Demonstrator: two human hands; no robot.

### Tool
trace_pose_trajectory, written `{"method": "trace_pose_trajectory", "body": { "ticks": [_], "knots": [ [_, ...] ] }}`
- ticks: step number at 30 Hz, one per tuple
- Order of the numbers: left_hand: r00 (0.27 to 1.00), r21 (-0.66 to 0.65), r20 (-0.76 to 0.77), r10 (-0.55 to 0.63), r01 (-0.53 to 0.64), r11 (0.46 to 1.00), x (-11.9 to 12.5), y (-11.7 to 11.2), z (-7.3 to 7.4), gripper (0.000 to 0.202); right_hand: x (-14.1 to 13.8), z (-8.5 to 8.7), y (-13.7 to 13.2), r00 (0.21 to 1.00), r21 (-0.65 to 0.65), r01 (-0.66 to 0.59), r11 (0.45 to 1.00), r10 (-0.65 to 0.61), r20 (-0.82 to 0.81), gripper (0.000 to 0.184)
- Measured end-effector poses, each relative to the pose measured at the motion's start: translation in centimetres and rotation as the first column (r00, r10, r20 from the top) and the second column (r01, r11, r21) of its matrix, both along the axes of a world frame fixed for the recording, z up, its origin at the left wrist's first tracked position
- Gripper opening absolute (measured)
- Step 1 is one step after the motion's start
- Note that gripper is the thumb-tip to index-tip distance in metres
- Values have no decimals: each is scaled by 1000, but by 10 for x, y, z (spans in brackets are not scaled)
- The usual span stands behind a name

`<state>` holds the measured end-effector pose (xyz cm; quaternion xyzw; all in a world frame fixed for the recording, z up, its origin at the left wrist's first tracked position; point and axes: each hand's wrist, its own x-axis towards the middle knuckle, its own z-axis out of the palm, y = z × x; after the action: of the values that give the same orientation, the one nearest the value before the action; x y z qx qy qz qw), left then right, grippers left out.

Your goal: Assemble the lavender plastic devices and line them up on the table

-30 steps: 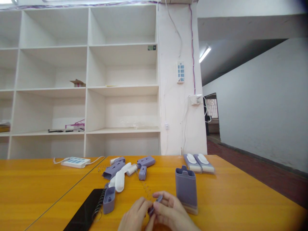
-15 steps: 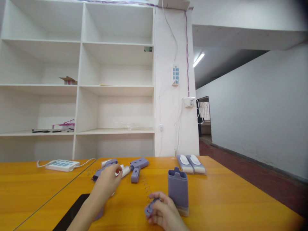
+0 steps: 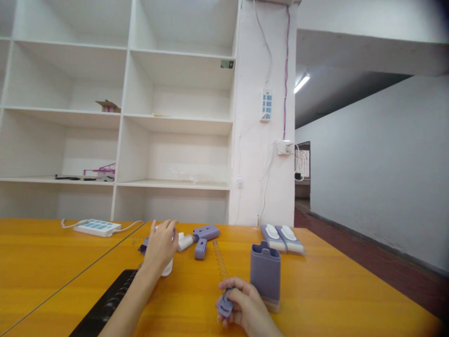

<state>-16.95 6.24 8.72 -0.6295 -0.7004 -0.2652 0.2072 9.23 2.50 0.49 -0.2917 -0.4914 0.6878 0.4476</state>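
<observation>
My right hand [image 3: 250, 304] pinches a small purple plastic piece [image 3: 225, 306] near the front of the table. A thin coil spring [image 3: 220, 262] stretches up and away from that piece. My left hand [image 3: 162, 245] is over a purple part [image 3: 143, 245] at the back left, with its fingers apart; the hand hides most of the part. Just right of it lie a white cylindrical piece [image 3: 184, 242], a long purple part [image 3: 206, 232] and a short purple block [image 3: 201, 249]. A white rounded piece [image 3: 168, 268] shows beside my left wrist.
An upright purple open-topped container [image 3: 265, 274] stands right of my right hand. Two purple-and-white pieces [image 3: 282, 238] lie behind it. A long black thing [image 3: 105, 304] is under my left forearm. A white power strip [image 3: 97, 228] lies back left, before white shelves [image 3: 175, 185].
My left hand has moved slightly, its fingers now more spread over the purple part. My right hand has turned the small piece and moved slightly right. The whole view has shifted.
</observation>
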Motion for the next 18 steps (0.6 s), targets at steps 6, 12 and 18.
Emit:
{"method": "trace_pose_trajectory", "body": {
  "ticks": [6, 12, 18],
  "knots": [
    [966, -117, 148, 211, -195, 974, -35, -11, 17, 36, 4, 5, -4, 998, 31, -67, 997, 67, 13, 46],
    [945, -348, 212, 249, -165, 923, -38, -4, -14, 25, 3, 3, -2, 995, 48, -98, 994, 98, -2, 50],
    [958, -298, 218, 188, -118, 947, -37, -6, -6, 43, 0, -2, 2, 998, 32, -67, 997, 67, -4, 53]
  ]
}}
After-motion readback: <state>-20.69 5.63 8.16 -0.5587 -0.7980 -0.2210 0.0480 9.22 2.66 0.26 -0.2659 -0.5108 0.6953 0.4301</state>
